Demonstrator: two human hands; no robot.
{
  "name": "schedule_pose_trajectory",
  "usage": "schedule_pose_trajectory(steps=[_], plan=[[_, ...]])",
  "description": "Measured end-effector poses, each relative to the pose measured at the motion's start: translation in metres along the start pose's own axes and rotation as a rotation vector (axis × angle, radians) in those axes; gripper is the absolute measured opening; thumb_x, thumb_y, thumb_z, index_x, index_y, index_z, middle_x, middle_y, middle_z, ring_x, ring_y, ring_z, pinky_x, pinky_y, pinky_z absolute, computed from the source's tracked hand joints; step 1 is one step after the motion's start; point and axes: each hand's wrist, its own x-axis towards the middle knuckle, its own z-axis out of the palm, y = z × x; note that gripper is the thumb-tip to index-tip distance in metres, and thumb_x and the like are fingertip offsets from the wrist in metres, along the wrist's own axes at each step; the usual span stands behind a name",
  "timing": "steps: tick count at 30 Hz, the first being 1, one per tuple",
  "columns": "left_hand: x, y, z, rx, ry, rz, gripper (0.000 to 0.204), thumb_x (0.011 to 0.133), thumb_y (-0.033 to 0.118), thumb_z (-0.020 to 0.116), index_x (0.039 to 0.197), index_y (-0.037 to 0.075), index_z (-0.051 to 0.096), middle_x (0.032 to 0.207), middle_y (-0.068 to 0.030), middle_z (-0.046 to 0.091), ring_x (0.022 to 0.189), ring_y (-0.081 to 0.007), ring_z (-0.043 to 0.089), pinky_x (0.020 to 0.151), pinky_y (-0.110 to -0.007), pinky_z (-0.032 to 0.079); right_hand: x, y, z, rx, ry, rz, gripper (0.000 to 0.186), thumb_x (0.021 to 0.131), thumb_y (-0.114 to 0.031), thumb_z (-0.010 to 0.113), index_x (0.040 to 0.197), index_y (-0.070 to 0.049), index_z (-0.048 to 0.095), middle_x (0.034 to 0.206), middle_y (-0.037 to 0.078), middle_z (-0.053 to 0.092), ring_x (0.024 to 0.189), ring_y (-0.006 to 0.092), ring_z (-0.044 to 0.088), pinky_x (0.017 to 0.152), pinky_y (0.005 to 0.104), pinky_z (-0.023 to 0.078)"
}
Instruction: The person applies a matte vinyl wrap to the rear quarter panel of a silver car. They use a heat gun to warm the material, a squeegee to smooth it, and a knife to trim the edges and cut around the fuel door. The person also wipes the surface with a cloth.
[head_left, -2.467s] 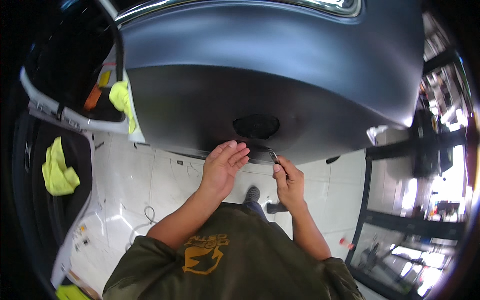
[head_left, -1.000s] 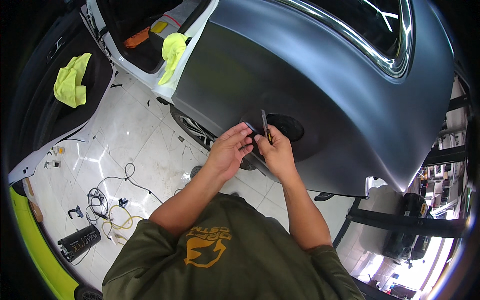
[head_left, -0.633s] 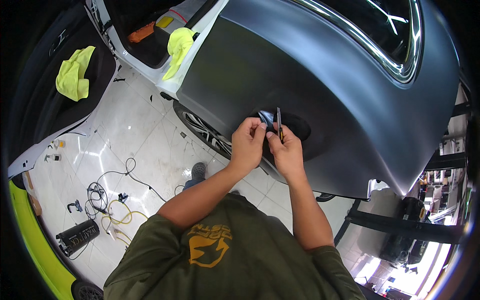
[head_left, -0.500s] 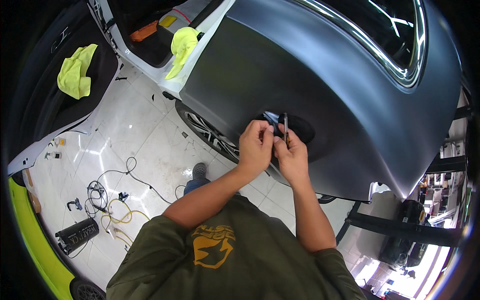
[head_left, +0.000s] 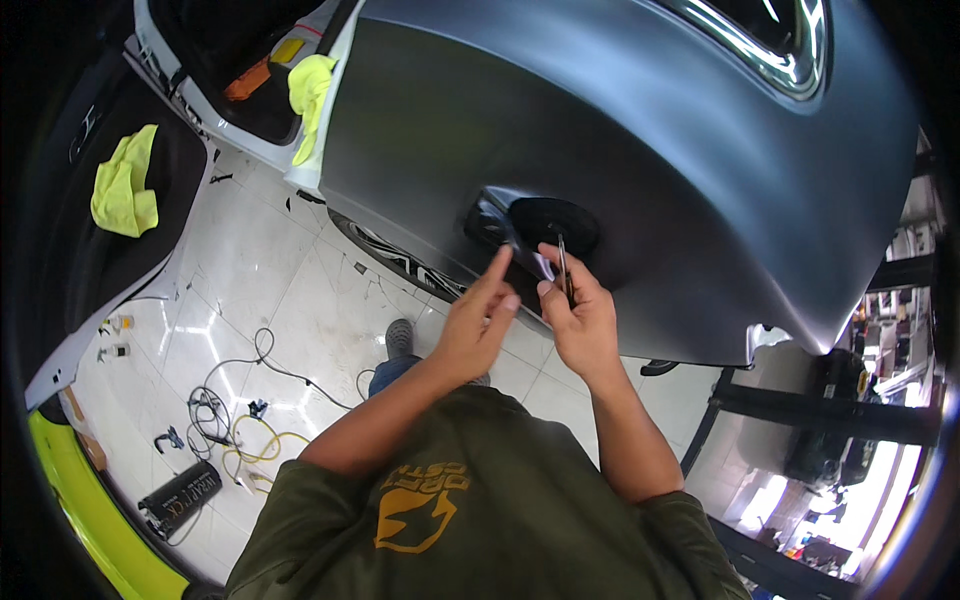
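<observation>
Matte grey wrapped car body panel (head_left: 640,130) with a round dark recess (head_left: 552,222). The right hand (head_left: 585,320) pinches a thin dark blade-like tool (head_left: 563,268) at the recess; its tip is hard to make out. The left hand (head_left: 478,325), fingers loosely extended, touches a loose flap of film (head_left: 527,262) beside it.

I look down on a workshop floor (head_left: 290,290) of glossy white tiles, bright with reflected ceiling light. Cables (head_left: 240,420) coil at its left edge beside a black box (head_left: 180,495). Yellow cloths (head_left: 122,185) lie on dark panels upper left. A black frame (head_left: 830,420) stands at the right, daylight beyond.
</observation>
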Motion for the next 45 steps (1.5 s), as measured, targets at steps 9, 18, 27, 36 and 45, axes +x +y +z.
schedule_pose_trajectory(steps=[9,18,27,36,45], plan=[[0.008,-0.012,-0.059,1.178,-0.035,0.35,0.068,0.081,0.006,0.064,0.145,0.011,0.042,0.099,-0.0105,0.057,0.087,-0.0265,0.056,0.076,-0.04,0.043,-0.068,0.058,-0.027,0.028,-0.065,0.18,0.03,0.092,-0.009,0.058,0.122,-0.005,0.062,0.061,-0.002,0.05,0.058,0.0064,0.048,0.057,0.0245,0.04],[0.026,-0.001,-0.062,1.284,-0.083,0.413,0.063,0.08,0.005,0.065,0.14,0.009,0.047,0.102,-0.0113,0.058,0.087,-0.0268,0.056,0.077,-0.04,0.044,-0.102,0.102,-0.024,0.058,-0.098,0.291,0.03,0.092,-0.006,0.058,0.122,-0.005,0.062,0.061,-0.003,0.047,0.057,0.0054,0.044,0.055,0.0234,0.037],[0.033,-0.009,-0.068,1.076,-0.101,0.561,0.052,0.077,0.002,0.065,0.127,0.003,0.055,0.107,-0.0158,0.057,0.091,-0.0311,0.056,0.08,-0.041,0.044,-0.096,0.103,-0.013,-0.078,-0.074,0.296,0.028,0.092,-0.012,0.058,0.119,-0.004,0.061,0.08,0.017,0.069,0.072,0.0297,0.07,0.068,0.036,0.053],[0.033,-0.021,-0.074,1.017,-0.202,0.497,0.053,0.079,0.001,0.065,0.13,0.003,0.054,0.109,-0.0175,0.057,0.096,-0.033,0.057,0.085,-0.044,0.045,-0.087,0.084,-0.004,-0.082,-0.069,0.34,0.031,0.091,-0.014,0.06,0.121,-0.005,0.06,0.089,0.019,0.069,0.079,0.0331,0.07,0.071,0.0373,0.053],[0.053,0.04,-0.025,-0.384,0.243,-0.149,0.04,0.094,0.004,0.062,0.13,-0.007,0.049,0.115,-0.0083,0.056,0.102,-0.0126,0.056,0.089,-0.024,0.046,-0.05,0.011,-0.049,-0.215,-0.087,-0.025,0.035,0.093,-0.005,0.05,0.127,0.0,0.054,0.099,0.02,0.064,0.088,0.0341,0.064,0.079,0.0383,0.05]])
